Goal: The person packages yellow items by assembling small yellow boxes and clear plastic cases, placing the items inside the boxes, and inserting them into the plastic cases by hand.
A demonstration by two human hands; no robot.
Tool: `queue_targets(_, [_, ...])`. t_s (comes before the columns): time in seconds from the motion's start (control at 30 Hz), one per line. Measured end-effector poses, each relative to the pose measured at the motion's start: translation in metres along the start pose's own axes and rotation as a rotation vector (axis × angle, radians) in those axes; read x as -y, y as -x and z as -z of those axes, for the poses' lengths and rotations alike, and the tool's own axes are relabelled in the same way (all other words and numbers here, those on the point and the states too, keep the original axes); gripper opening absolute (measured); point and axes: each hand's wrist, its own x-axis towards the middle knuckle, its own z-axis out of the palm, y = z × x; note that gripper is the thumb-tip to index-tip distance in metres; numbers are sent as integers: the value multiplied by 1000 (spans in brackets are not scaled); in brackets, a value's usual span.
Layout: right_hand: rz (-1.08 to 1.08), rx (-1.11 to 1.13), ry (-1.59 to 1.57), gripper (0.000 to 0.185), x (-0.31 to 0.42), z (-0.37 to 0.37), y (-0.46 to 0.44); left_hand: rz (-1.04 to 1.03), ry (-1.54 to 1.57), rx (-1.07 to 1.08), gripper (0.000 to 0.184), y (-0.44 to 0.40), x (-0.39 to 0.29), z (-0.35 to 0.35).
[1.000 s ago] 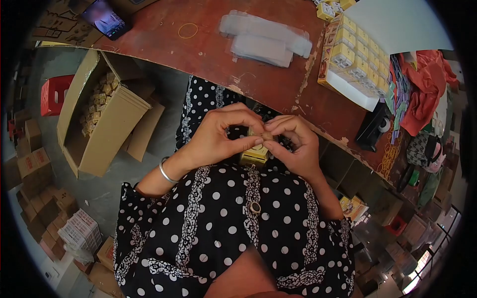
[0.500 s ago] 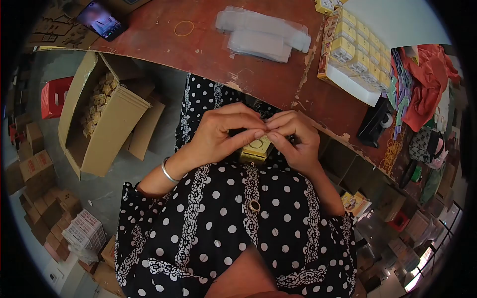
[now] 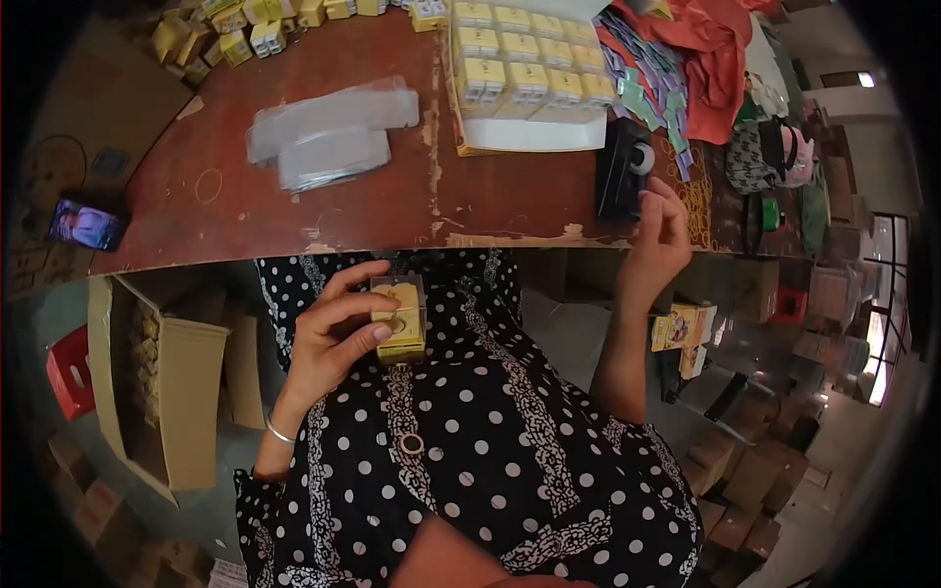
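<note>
A small yellow box [image 3: 407, 338] with a clear cover rests in the lap, close to the table's front edge. My left hand [image 3: 343, 328] holds it from the left, thumb and fingers on its top. My right hand [image 3: 664, 230] is raised at the table edge on the right, its fingertips at the black tape dispenser [image 3: 618, 171] that carries a white roll. The fingers are bent toward the dispenser; whether anything is between them is too small to tell.
On the red table [image 3: 392, 216] are clear plastic sleeves [image 3: 333, 137], a tray of yellow boxes [image 3: 529, 132], rubber bands [image 3: 694, 196] and a phone [image 3: 90, 224]. An open carton [image 3: 186, 392] stands at the left below the table.
The view has turned right. My right hand has left my left hand and moved out to the tape dispenser. My left hand has come down onto the yellow box.
</note>
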Motion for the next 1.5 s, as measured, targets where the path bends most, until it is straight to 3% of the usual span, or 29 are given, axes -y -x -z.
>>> queue_targets(0.07, [1, -89, 78, 18, -31, 27, -25, 101, -22, 49, 24, -3, -5, 1])
queue_targets(0.17, [-31, 60, 327, 23, -73, 50, -35, 140, 5, 96, 26, -7, -9, 4])
queue_targets(0.23, [-226, 161, 224, 27, -83, 52, -37, 164, 22, 107, 26, -7, -10, 4])
queue_targets(0.33, [-348, 154, -12, 28, -81, 50, -35, 158, 24, 101, 27, -7, -10, 4])
queue_targets(0.47, [-582, 136, -22, 25, -73, 50, -36, 136, 6, 86, 28, -9, -8, 4])
queue_targets(0.53, [-445, 199, -92, 20, -82, 53, -35, 139, 13, 75, 28, -9, -7, 3])
queue_targets(0.67, [-424, 153, -191, 15, -67, 45, -30, 138, -25, 55, 28, -10, -7, 3])
queue_targets(0.73, [-481, -1, -377, 12, -62, 43, -24, 148, -32, 46, 28, -10, -5, 3])
queue_targets(1.03, [-357, -20, -541, 14, -85, 31, 18, 58, 78, 3, 29, -12, 7, -3])
queue_targets(1.27, [-308, -64, -510, 13, -93, 24, 25, -93, 108, -104, 27, -24, 2, -11])
queue_targets(1.37, [-303, -116, -307, 10, -109, 36, 29, -178, 64, -119, 27, -29, -4, -3])
queue_targets(1.43, [-123, -163, -215, 9, -78, 38, 30, -245, 44, -170, 28, -34, -17, -11])
queue_targets(1.5, [63, -133, -88, 7, -45, 41, 29, -357, -291, -184, 27, -36, -19, -5])
